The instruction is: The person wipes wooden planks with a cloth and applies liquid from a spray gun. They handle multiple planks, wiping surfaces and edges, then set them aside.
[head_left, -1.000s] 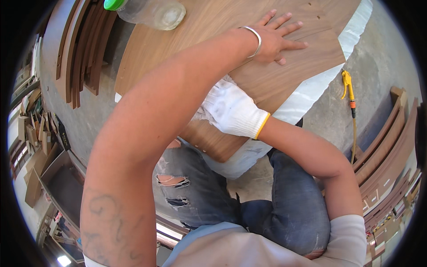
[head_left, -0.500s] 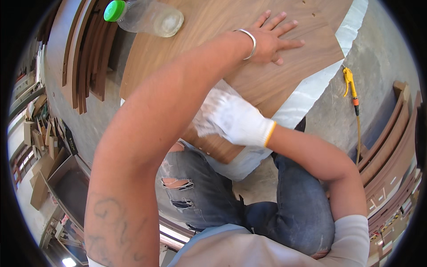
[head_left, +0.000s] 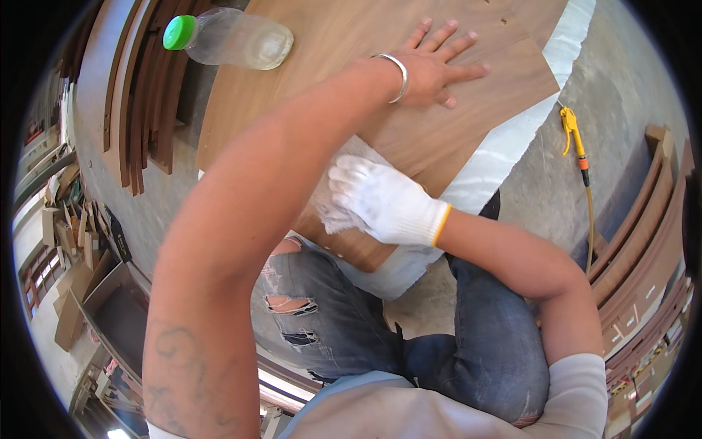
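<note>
Now closer to near corner of wooden panel (head_left: 455, 139) than a second ago: gloved right hand (head_left: 389, 201), over pale cloth (head_left: 333, 217) on panel; cannot tell grip underneath. Left hand (head_left: 430, 74) spread wide on panel. Best: keep cloth flat, press evenly along grain.

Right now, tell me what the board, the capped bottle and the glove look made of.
Board: wood or veneer, smooth, low sheen, by its brown grain.
Bottle: probably plastic, perhaps glass; clear and glossy, by its transparency.
Glove: likely knitted cotton, matte white, by its ribbed cuff.
</note>
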A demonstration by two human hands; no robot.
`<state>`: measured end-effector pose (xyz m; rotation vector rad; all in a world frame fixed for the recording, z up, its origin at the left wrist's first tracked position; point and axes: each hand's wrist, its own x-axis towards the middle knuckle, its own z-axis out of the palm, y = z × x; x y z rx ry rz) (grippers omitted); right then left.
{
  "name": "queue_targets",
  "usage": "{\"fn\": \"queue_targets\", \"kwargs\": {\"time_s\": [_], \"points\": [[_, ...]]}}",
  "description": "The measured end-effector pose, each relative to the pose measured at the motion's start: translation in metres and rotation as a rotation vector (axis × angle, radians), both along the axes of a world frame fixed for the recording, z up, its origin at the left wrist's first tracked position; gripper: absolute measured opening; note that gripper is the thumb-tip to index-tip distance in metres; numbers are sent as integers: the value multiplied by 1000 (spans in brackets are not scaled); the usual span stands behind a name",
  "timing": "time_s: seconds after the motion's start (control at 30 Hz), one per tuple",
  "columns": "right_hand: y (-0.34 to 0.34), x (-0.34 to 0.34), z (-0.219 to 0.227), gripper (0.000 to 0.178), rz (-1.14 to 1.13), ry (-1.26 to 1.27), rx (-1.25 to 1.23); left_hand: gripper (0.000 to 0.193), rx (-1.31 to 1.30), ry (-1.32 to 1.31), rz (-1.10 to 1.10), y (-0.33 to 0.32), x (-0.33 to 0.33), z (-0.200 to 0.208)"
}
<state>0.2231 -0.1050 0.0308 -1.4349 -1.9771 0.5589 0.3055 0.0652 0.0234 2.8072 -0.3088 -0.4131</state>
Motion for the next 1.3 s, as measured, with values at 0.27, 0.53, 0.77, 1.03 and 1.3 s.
{"fn": "queue_targets", "kwargs": {"time_s": [0.27, 0.53, 0.77, 1.03, 1.3], "points": [[-54, 10, 22, 49, 117, 106, -190, 73, 27, -13, 14, -3, -1, 1], [-122, 45, 34, 48, -271, 1271, -1173, 73, 7, -6, 24, -5, 1, -1], [-147, 97, 57, 53, -1133, 1815, -314, 74, -63, -66, 69, -4, 2, -9], [-81, 59, 32, 71, -367, -133, -122, 71, -117, -159, 111, -4, -2, -21], [19, 8, 6, 41, -73, -59, 0, 71, -79, -137, 78, -7, 5, -16]]}}
